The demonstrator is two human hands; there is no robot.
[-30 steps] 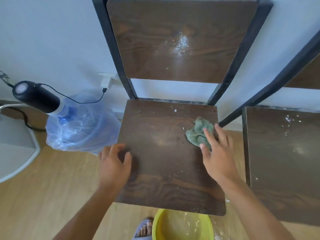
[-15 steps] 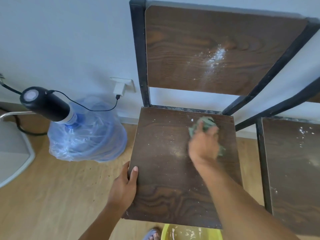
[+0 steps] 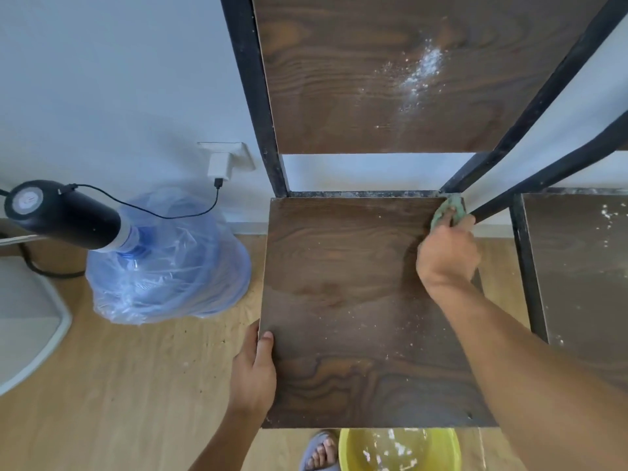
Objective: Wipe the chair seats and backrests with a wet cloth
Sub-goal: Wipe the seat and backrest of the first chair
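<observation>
A black pump cap (image 3: 64,215) is sitting at the far left on a blue water bottle (image 3: 166,260) wrapped in clear plastic, and its thin cable (image 3: 190,212) is running to a white charger (image 3: 219,166) plugged into the wall. Next, the left hand (image 3: 253,372) is gripping the front-left edge of the dark wooden seat (image 3: 346,300), thumb lying on top and fingers curled under the edge. Above the seat, the backrest (image 3: 390,73) is carrying a patch of white powder (image 3: 421,71). Below the seat's front edge, a yellow basin (image 3: 401,450) is standing on the floor beside a foot in a sandal (image 3: 321,452). The right hand (image 3: 447,254) is closing on the green cloth (image 3: 448,210), pressing it into the seat's back-right corner. At the far right, 1 more chair seat (image 3: 581,266), speckled white, is standing just beside.
</observation>
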